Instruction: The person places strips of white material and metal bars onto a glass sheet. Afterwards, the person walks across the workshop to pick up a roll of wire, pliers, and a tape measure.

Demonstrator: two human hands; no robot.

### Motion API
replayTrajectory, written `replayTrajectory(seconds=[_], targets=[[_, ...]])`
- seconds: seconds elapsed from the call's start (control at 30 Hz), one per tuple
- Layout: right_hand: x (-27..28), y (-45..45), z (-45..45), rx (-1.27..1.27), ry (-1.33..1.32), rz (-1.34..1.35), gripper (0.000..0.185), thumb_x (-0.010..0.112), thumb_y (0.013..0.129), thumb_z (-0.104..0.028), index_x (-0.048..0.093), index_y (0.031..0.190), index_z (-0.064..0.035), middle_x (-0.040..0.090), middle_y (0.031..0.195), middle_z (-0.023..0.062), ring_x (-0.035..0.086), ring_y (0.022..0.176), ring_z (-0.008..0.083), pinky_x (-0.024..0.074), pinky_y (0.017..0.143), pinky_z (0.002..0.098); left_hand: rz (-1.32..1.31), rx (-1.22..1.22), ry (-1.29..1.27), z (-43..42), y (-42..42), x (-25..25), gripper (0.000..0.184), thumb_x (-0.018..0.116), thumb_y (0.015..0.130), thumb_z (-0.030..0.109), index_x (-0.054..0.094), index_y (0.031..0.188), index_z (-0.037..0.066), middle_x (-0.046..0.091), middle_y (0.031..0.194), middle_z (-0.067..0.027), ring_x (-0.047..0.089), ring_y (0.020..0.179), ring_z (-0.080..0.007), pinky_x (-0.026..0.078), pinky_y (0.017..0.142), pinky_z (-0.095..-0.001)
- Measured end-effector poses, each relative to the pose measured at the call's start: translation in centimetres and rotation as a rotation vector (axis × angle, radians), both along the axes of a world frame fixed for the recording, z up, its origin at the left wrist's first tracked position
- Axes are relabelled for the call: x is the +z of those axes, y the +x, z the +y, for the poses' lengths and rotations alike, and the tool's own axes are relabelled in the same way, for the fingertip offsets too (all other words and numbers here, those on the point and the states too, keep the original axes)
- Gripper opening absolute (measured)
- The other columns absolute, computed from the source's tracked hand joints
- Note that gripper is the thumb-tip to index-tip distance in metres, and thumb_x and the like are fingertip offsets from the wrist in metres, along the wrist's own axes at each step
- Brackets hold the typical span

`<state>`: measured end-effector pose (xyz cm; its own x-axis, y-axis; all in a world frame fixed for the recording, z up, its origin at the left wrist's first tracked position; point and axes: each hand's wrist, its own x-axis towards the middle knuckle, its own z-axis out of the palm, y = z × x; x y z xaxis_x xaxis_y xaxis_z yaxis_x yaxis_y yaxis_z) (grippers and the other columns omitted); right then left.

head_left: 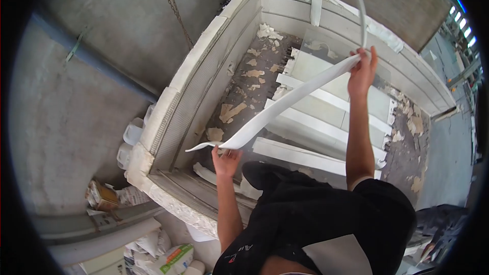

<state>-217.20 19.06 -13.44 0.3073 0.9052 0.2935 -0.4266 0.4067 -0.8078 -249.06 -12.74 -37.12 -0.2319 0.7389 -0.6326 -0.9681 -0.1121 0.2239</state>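
A long, flexible white strip (293,101) stretches diagonally between my two hands, above the inside of a large box-like frame with pale walls. My left hand (225,162) grips it near its lower left end, whose tip curls out to the left. Farther up and to the right, my right hand (361,71) is closed on the strip, and the rest of it bends upward beyond the fingers. Below the strip lie flat pale boards (326,104) and a white bar (305,157) on the dark, debris-strewn floor of the frame.
The frame's thick left wall (170,94) has a rough white rim. A chain (170,0) hangs at the upper left. Plastic jugs (133,131) stand outside the left wall. A cardboard box (103,196) and bags (175,260) lie at the lower left.
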Motion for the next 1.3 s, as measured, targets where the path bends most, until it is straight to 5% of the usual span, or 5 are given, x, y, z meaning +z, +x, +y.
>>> replayTrajectory(seconds=[0.27, 0.67, 0.77, 1.0, 1.3], targets=[[0.4, 0.9, 3.5, -0.336, 0.114, 0.184, 0.049, 0.061, 0.088, -0.016, 0.035, 0.128, -0.0042, 0.059, 0.099, 0.0084, 0.06, 0.086, 0.0213, 0.0508, 0.072, 0.0354, 0.102, -0.314, 0.064, 9.3, -4.9, 0.9, 0.059, 0.054, 0.084, 0.05, 0.052, 0.113, -0.001, 0.056, 0.115, -0.012, 0.054, 0.109, -0.0275, 0.036, 0.101, -0.0488], [3.7, -20.0, 13.7, -0.625, 0.217, 0.026, 0.052, 0.058, 0.089, -0.019, 0.034, 0.134, -0.0067, 0.055, 0.118, 0.0133, 0.057, 0.098, 0.022, 0.0456, 0.082, 0.0373, -0.064, -0.998, -0.026, 31.0, -20.6, -8.9, 0.067, 0.049, 0.09, 0.046, 0.03, 0.13, -0.004, 0.057, 0.118, -0.0218, 0.056, 0.111, -0.0364, 0.044, 0.096, -0.0504], [6.9, -23.1, 16.6, -0.686, 0.354, -0.018, 0.052, 0.06, 0.087, -0.012, 0.035, 0.132, -0.0065, 0.054, 0.114, 0.0134, 0.059, 0.096, 0.02, 0.0491, 0.077, 0.033, 0.257, -1.262, -0.112, 37.4, -23.6, -8.5, 0.062, 0.046, 0.092, 0.051, 0.036, 0.133, 0.006, 0.056, 0.122, -0.0186, 0.059, 0.106, -0.0323, 0.048, 0.089, -0.0452], [11.4, -24.2, 18.6, -0.982, 0.474, -0.153, 0.057, 0.064, 0.084, -0.024, 0.036, 0.131, -0.0053, 0.051, 0.118, 0.017, 0.058, 0.1, 0.0265, 0.0493, 0.083, 0.0414, 0.469, -1.265, -0.006, 52.0, -27.3, -4.5, 0.057, 0.05, 0.092, 0.047, 0.037, 0.133, 0.009, 0.06, 0.114, -0.0092, 0.058, 0.103, -0.0229, 0.046, 0.089, -0.0396], [16.2, -24.2, 27.1, -1.277, 0.515, -0.358, 0.038, 0.049, 0.088, -0.034, 0.044, 0.111, -0.0037, 0.052, 0.111, 0.0165, 0.054, 0.104, 0.0304, 0.0454, 0.089, 0.0471, 0.328, -1.13, -0.093, 72.3, -33.9, -12.0, 0.035, 0.048, 0.093, 0.045, 0.054, 0.107, 0.013, 0.064, 0.103, -0.0034, 0.063, 0.093, -0.0201, 0.05, 0.082, -0.0392]])
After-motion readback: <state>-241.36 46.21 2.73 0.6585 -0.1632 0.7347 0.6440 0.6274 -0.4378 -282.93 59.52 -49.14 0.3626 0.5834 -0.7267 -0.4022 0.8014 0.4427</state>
